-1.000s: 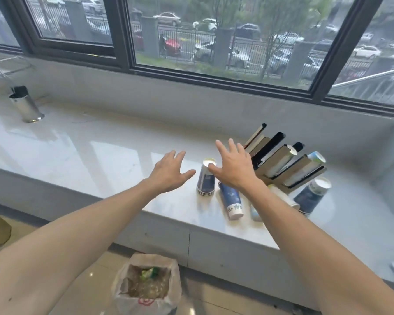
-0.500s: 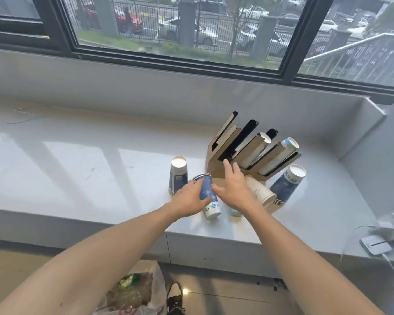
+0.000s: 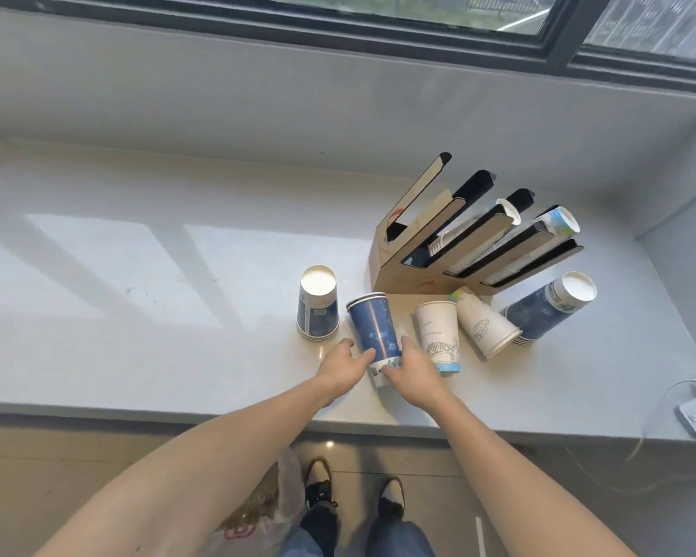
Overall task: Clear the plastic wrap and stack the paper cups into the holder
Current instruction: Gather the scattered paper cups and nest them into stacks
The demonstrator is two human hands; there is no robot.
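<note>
Both my bare forearms reach forward and converge. My left hand is palm-in, its fingers curled in a grip on the near end of the lying blue paper cup stack. My right hand mirrors it, thumb pressed on the same end. Both wrists straight.

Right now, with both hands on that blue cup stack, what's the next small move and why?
Probably lift the blue cup stack and carry it toward the holder. Both the left hand and right hand grip its lower end, and the holder's leftmost slots look empty while the right ones already hold cups.
</note>
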